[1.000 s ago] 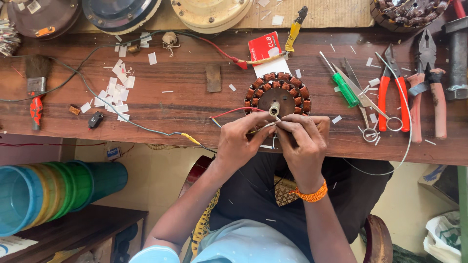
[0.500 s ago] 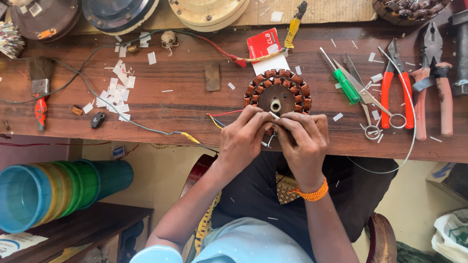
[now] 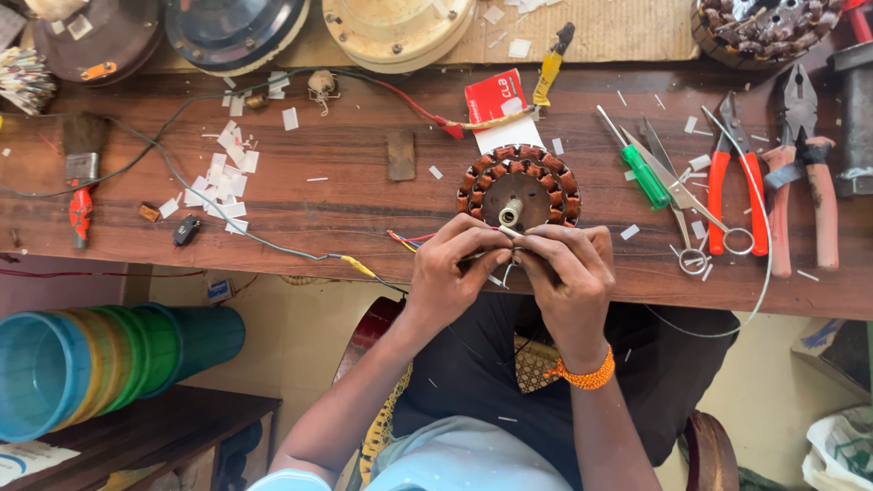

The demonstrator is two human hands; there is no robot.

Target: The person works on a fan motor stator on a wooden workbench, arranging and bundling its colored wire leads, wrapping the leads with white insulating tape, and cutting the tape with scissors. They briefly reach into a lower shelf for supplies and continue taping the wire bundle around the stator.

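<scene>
A round motor stator (image 3: 518, 186) with copper-coloured windings lies on the wooden workbench (image 3: 364, 191) just beyond my hands. My left hand (image 3: 450, 268) and my right hand (image 3: 568, 273) meet at its near edge, fingertips pinched together around thin wire leads and a small white sleeve. Red, yellow and blue wires (image 3: 405, 241) run off to the left from under my left hand. An orange bead band circles my right wrist.
Right of the stator lie a green-handled screwdriver (image 3: 637, 168), scissors (image 3: 682, 205), red cutters (image 3: 732, 182) and pliers (image 3: 805, 173). White paper scraps (image 3: 218, 177), a brush (image 3: 82, 173) and a red box (image 3: 496, 95) sit left and behind. Stacked plastic tubs (image 3: 100, 364) stand below left.
My hands stay pinched at the stator's near edge, with only small finger shifts. The view has moved slightly.
</scene>
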